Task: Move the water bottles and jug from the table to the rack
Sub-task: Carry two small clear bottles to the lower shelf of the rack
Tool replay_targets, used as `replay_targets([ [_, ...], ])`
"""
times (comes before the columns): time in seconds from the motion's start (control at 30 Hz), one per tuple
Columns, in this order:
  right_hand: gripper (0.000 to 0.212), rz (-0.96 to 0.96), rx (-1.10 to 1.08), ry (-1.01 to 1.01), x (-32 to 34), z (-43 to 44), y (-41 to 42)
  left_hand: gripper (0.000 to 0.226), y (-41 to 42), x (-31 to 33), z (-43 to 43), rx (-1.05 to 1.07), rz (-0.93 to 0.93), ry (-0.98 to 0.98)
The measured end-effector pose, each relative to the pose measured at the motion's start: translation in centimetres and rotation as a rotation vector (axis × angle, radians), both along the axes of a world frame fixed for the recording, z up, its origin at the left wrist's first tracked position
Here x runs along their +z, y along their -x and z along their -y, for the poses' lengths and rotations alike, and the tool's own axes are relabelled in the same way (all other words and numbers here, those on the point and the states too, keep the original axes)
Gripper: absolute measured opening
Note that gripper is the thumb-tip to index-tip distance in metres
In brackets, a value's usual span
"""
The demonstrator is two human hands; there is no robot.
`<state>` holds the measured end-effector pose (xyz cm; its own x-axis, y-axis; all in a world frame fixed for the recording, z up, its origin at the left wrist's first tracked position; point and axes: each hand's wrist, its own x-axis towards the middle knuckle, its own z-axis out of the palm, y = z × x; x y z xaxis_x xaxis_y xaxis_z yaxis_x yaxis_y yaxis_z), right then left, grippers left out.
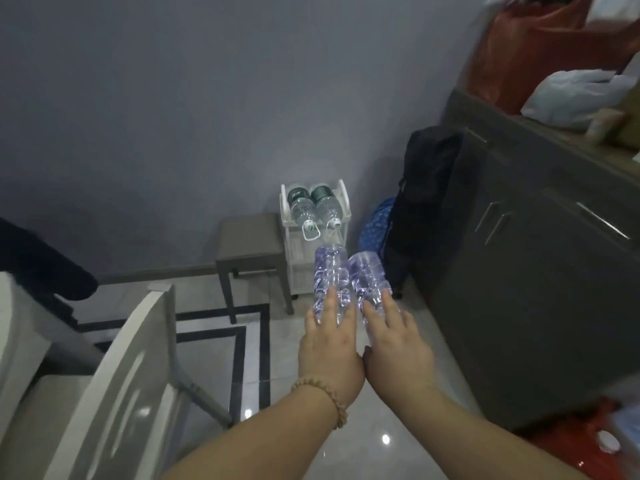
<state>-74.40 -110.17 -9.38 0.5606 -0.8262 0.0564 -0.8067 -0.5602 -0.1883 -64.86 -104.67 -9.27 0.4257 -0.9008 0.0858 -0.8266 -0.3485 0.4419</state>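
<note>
1. At the lower left of the frame, a pale chair back (114,372) slants across the glossy tiled floor (256,341), with a grey stool (251,242) standing against the wall at centre.
2. At centre, the left hand (329,344), a beaded bracelet (325,396) on its wrist, has its grip wrapped over a clear water bottle (330,271) held out lengthwise, base pointing away.
3. Just to its right, the right hand (394,344) has its grip closed over a second clear bottle (369,275), the two bottles side by side and both hands touching at the thumbs.
4. Above the held bottles, a small white rack (343,195) stands just right of the stool; two green-labelled bottles (313,206) lie on its top tier, caps toward the camera.
5. Further right, a black bag (426,209) leans against a dark cabinet (526,271), whose top carries a red bag (530,46) and a white plastic bag (571,95) at the upper right.
</note>
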Motion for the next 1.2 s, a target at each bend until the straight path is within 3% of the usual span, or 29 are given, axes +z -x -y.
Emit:
replay_targets([
  [0.37, 0.077, -0.087, 0.053, -0.078, -5.4, 18.9, -6.8, 0.082, -7.3, -5.2, 18.0, 0.003, 0.011, -0.179],
  [0.73, 0.097, -0.148, 0.185, -0.265, -20.6, 33.3, -13.2, 0.08, -11.8, -21.6, 30.9, 0.174, -0.128, -0.373],
  [0.87, 0.098, -0.135, 0.175, -0.246, -27.6, 36.3, -15.9, 0.09, -14.7, -27.8, 34.2, 0.13, -0.061, -0.276],
  [1.2, 0.076, -0.027, 0.105, -0.003, -47.5, 47.1, -25.2, 0.076, -25.8, -47.6, 46.0, 0.077, 0.006, 0.03],
])
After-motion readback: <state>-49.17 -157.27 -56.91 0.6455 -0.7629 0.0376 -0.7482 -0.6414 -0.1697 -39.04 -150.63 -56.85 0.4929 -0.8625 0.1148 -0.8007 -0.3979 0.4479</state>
